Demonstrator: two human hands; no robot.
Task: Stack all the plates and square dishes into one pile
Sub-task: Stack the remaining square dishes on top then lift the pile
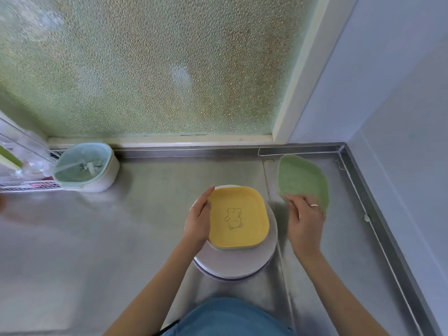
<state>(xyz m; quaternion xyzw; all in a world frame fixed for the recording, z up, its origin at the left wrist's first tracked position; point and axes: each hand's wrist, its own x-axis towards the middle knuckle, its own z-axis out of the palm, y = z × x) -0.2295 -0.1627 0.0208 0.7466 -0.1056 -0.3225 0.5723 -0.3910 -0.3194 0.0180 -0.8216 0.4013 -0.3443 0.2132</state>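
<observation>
A yellow square dish point(238, 215) with a bear drawing lies on top of a pile, over another square dish whose edge shows beneath it and round white plates point(232, 265) on the steel counter. My left hand point(198, 219) rests flat against the yellow dish's left edge, fingers together. To the right, a green leaf-shaped plate point(300, 178) is tilted up off the counter. My right hand point(305, 221) grips its near edge.
A pale green strainer basket in a white tub point(84, 166) stands at the back left beside a wire rack point(29, 183). Frosted glass rises behind the steel counter point(121, 238). A raised counter rim point(378, 214) and a wall close off the right side.
</observation>
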